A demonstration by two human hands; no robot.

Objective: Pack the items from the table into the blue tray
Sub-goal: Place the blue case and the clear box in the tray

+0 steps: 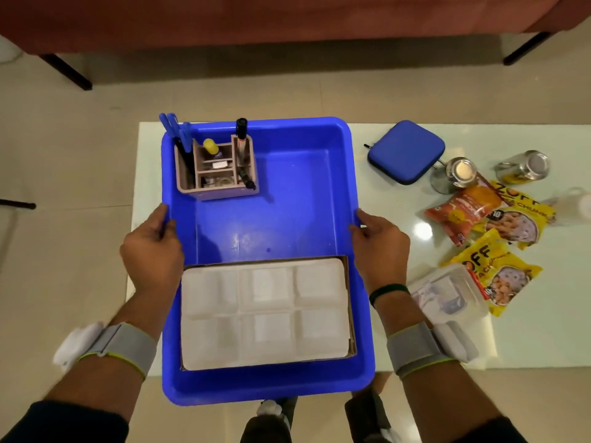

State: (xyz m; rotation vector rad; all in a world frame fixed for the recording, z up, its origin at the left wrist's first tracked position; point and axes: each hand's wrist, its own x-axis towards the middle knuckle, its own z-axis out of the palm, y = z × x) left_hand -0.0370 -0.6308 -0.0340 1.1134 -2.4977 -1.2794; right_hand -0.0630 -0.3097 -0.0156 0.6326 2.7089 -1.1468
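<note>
Blue plastic fills the middle of the view: the blue tray point(287, 193) sits on a pale glossy surface point(399, 340), its near end overhanging the edge closest to you. Your left hand point(153, 251) is curled over the tray's left rim, thumb inside and fingers outside, the grip closed on that edge. Your right hand point(380, 247) does the same on the right rim. Both wrists wear grey straps, and the right one also has a dark green band point(388, 291).

Inside the tray, at the far left corner, a beige desk organiser point(217, 169) stands upright, holding blue pens point(176, 129), a black marker point(241, 135) and a small yellow-capped bottle point(211, 147). At the near end lies a shallow cardboard box point(351, 314) with a white moulded insert point(265, 313) of six compartments. The tray floor between them is bare.

To the right of the tray, still on the surface, are a blue zip case point(406, 151), two steel cups point(460, 172) lying near each other, an orange snack packet point(463, 211), two yellow snack packets point(515, 219) partly overlapping, and a clear plastic box point(447, 294) close to your right wrist.

Beyond the surface is a tiled floor and a reddish sofa point(287, 20).
</note>
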